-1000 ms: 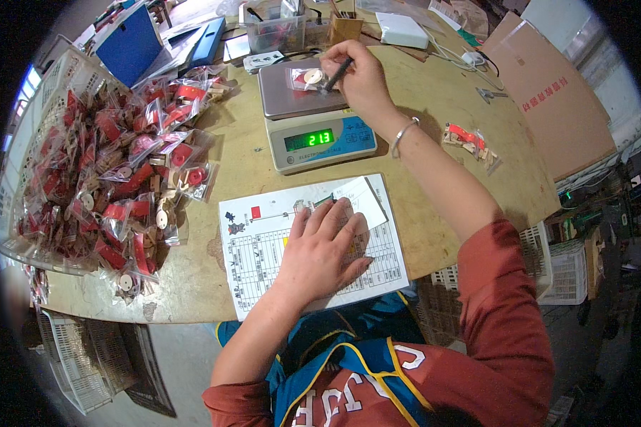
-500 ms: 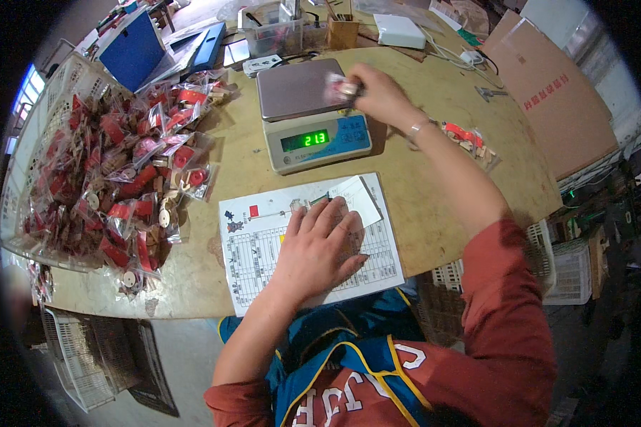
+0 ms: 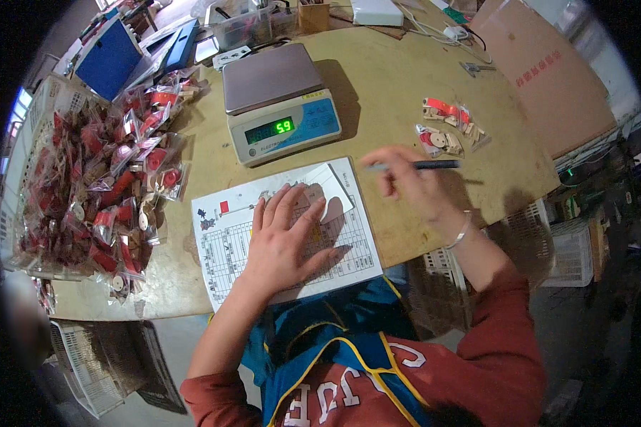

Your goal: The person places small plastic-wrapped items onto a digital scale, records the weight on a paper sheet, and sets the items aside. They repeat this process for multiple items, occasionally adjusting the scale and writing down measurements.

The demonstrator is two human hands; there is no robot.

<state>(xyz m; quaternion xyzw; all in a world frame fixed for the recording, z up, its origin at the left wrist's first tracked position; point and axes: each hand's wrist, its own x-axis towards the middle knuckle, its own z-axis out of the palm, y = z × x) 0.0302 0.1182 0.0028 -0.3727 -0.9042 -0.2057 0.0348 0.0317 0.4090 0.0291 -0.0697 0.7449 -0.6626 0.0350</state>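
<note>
My left hand [image 3: 285, 238] lies flat with spread fingers on a printed table form [image 3: 217, 274], over a small white slip [image 3: 340, 199] on top of it. To the right of the paper, my right hand [image 3: 424, 188] is raised above the table, its fingers closed on a dark pen [image 3: 438, 164]. Beyond the form stands an electronic scale [image 3: 278, 78] with a bare metal pan and lit green digits. Two clear bags of red and wooden pieces, a nearer bag [image 3: 441, 141] and a farther bag [image 3: 457, 114], rest on the table past my right hand.
A large heap of similar bags [image 3: 107, 192] fills a white basket [image 3: 23, 164] and spills over at left. Folders [image 3: 110, 60], a clear bin [image 3: 242, 28] and a white box with cables [image 3: 377, 12] stand at the back. A cardboard sheet [image 3: 541, 85] leans at right.
My right hand has left the scale pan and come back toward the form. A second bag now lies beside the first on the right. The scale's digits have changed. My left hand stays on the form.
</note>
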